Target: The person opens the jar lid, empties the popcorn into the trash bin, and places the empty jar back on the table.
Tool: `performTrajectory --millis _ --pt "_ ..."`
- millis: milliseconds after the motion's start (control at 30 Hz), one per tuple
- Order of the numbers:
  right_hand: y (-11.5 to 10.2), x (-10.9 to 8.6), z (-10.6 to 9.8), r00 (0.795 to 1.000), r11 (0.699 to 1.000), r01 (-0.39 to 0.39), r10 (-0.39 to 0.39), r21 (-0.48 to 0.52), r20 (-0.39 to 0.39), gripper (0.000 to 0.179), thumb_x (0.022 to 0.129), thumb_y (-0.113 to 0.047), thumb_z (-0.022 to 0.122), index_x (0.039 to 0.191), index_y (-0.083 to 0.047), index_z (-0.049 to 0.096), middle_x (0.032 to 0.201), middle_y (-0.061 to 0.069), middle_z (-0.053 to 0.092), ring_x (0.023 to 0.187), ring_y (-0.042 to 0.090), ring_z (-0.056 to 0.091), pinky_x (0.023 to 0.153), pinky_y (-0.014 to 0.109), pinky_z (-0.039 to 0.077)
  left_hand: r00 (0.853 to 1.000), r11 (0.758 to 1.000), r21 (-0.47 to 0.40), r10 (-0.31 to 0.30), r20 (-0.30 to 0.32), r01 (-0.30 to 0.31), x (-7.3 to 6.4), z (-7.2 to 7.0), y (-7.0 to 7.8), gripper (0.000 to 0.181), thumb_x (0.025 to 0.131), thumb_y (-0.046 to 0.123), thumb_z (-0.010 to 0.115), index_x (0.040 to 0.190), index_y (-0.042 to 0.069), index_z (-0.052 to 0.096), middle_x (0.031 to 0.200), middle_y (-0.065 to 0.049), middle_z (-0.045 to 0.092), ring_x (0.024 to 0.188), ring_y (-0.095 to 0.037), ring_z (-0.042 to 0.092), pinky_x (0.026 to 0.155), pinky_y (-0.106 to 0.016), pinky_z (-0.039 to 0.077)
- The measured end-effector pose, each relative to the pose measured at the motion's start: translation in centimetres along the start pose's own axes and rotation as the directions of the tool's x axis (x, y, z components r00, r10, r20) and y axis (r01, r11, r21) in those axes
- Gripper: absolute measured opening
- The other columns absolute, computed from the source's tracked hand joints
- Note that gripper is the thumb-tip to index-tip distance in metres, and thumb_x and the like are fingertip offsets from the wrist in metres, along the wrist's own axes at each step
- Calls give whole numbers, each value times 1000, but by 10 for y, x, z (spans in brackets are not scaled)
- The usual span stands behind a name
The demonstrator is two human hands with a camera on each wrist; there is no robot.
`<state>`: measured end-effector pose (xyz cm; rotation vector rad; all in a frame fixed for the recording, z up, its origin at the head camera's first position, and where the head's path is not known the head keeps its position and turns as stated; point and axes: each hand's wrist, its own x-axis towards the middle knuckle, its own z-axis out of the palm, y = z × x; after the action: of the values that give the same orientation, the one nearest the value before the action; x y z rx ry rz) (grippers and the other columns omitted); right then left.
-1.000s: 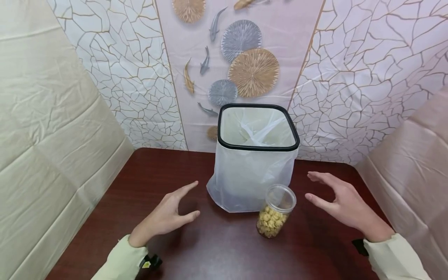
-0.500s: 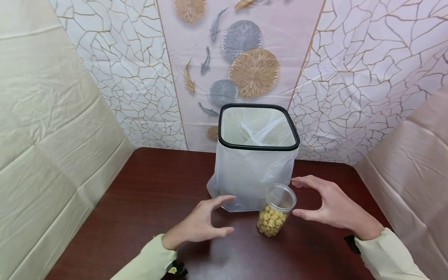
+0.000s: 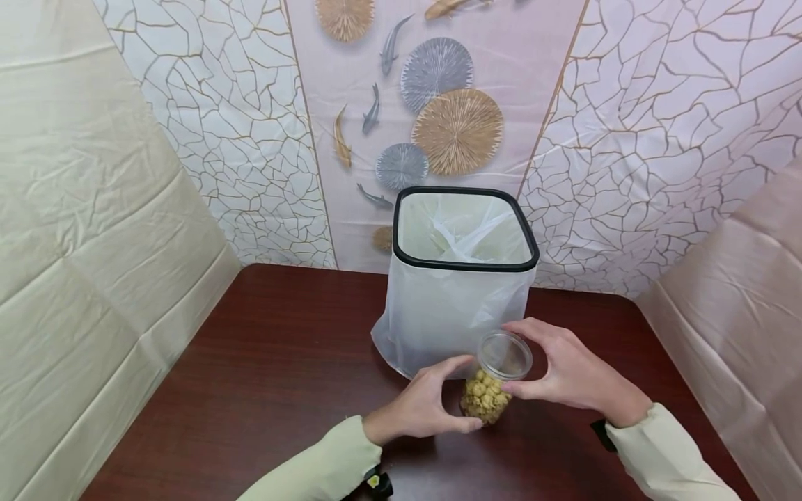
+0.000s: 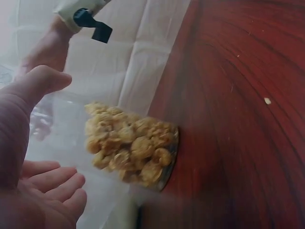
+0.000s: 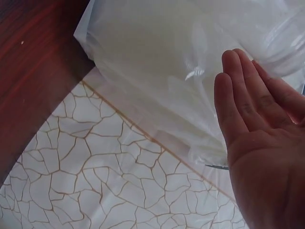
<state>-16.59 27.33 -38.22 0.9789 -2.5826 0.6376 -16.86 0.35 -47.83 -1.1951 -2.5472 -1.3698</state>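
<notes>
Here, left hand [image 3: 421, 405] and right hand [image 3: 571, 367] flank clear jar [image 3: 503, 356] (yellow popcorn [image 3: 486, 394] inside), thumbs spread from fingers, contact unclear; white-lined bin [image 3: 454, 306] just beyond, far side.

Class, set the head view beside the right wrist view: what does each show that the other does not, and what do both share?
Only the head view shows the left hand, the yellow pieces in the jar and the fish prints.

Only the right wrist view shows a tiny pale speck on the table, and the palm of the right hand face-on.

Both show the right hand, the table, the bag-covered bin and the wall cloth with its branching gold lines.
</notes>
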Motion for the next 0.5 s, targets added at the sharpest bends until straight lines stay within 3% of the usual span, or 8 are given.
performTrajectory --millis 233,500 --pt "-1 4 7 1000 999 -16 17 32 -5 76 69 -44 98 131 -12 67 116 -5 72 98 7 69 82 24 57 998 991 -133 -28 -47 22 17 20 -3 86 79 35 91 151 14 51 139 1 69 122 -6 66 104 -26 54" --pt "-3 6 11 999 999 -19 20 49 -30 70 69 -43 98 125 -13 69 110 -6 73 94 6 68 79 24 57 993 975 -221 -46 -111 20 28 37 -5 75 78 31 92 142 11 59 126 -1 74 108 0 65 94 -20 54"
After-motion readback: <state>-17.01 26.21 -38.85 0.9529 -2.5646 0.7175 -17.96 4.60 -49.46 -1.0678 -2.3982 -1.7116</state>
